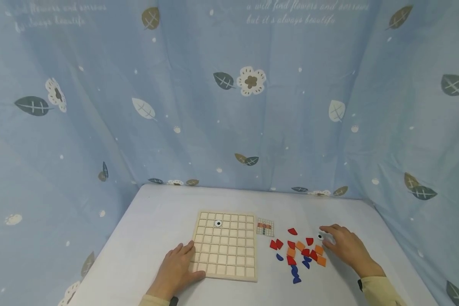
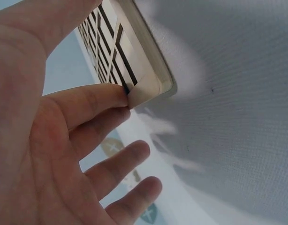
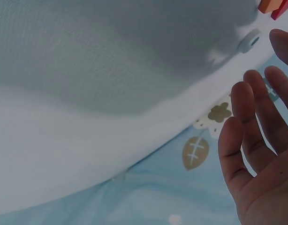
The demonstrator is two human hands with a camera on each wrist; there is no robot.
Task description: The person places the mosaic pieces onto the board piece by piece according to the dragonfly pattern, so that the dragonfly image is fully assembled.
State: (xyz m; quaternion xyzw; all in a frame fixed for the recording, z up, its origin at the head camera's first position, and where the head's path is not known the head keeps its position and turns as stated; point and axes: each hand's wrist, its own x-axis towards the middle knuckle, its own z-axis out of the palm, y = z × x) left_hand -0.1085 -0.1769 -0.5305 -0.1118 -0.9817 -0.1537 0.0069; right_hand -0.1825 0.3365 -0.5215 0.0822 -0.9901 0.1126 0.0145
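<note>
A pale wooden grid board [image 1: 237,278] lies on the table with a white eye piece [image 1: 218,223] in one of its upper squares. At the board's near left corner, my left hand [image 1: 176,267] touches the left edge with its index finger and the near edge with its thumb. Its other fingers stand off the board in the left wrist view. My right hand [image 1: 349,250] hovers with loosely bent fingers beside a second white eye piece [image 1: 320,236]. The right wrist view shows that eye piece [image 3: 249,41] on the table, apart from the fingertips.
Right of the board lies a small pattern card [image 1: 265,228]. Red quarter-round pieces [image 1: 292,231], orange squares [image 1: 321,260] and blue half-round pieces [image 1: 279,257] are scattered between card and right hand. A blue printed curtain [image 1: 199,127] hangs around the white table [image 1: 164,208].
</note>
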